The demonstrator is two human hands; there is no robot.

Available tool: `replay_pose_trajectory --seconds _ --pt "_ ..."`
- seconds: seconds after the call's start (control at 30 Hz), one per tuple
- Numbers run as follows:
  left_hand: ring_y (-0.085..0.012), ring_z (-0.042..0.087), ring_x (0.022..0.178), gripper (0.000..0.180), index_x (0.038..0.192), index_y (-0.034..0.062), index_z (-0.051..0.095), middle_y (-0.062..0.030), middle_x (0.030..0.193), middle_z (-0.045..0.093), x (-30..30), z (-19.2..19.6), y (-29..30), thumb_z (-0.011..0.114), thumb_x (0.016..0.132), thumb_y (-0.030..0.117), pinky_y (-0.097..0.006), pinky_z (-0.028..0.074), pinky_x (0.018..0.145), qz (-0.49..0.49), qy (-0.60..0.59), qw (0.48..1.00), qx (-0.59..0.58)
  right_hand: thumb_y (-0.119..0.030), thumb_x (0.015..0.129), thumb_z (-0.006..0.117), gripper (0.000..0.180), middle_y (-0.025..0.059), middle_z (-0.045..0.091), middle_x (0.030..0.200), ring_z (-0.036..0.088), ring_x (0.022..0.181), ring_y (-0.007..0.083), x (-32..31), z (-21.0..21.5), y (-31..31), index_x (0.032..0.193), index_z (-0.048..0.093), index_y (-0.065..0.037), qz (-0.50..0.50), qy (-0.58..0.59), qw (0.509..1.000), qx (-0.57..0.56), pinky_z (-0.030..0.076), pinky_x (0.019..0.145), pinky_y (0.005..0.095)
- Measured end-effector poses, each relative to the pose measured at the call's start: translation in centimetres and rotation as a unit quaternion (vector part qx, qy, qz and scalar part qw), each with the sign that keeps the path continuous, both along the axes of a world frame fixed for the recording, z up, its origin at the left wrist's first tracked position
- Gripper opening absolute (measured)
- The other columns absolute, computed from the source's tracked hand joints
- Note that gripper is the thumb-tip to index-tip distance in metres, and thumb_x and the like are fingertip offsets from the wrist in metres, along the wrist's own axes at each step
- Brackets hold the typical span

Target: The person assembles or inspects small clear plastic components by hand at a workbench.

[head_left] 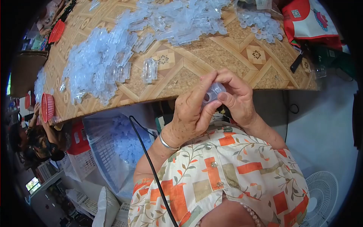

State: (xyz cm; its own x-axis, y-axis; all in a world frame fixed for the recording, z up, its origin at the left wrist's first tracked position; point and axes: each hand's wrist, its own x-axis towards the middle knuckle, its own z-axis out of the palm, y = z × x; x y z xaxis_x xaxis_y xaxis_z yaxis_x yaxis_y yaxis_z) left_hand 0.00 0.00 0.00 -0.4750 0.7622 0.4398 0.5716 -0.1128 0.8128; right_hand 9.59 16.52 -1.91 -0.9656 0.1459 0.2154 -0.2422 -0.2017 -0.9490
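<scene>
Clear plastic piece [215,90], gripped by left hand [192,108] and right hand [241,101] beside the worktop [206,60] front edge; likely being pressed, next needing even force.

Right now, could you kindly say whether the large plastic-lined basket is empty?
The basket isn't empty: a heap of pale pieces shows inside.

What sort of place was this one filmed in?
Probably a small workshop, perhaps home-based: clear plastic pieces heaped on a patterned table, a plastic-lined crate of bluish pieces below, and another person beside a red basket.
</scene>
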Motion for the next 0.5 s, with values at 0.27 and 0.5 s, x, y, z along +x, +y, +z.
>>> replay_pose_trajectory --seconds 0.27,0.5 --pt "-0.0297 0.071 0.108 0.078 0.146 -0.0042 0.049 -0.021 0.125 0.068 0.6 1.7 1.4 0.085 0.083 0.024 -0.036 0.056 0.091 0.017 -0.154 0.98 0.122 -0.031 0.099 0.069 0.044 0.0161 0.056 0.141 0.054 0.13 0.0211 -0.5 1.7 -0.5 0.13 0.06 -0.001 -0.074 0.06 0.986 -0.139 0.041 0.111 0.0375" --pt "-0.0295 0.072 0.101 0.059 0.136 -0.0038 0.058 -0.0206 0.116 0.07 0.2 1.3 0.2 0.081 0.086 0.016 -0.034 0.056 0.084 0.041 -0.088 0.995 0.021 -0.04 0.097 0.07 0.052 0.0172 0.057 0.14 0.054 0.131 0.0224 -0.2 0.6 -0.2 0.131 0.06 -0.002 -0.083 0.035 0.978 -0.189 0.039 0.113 0.0389"
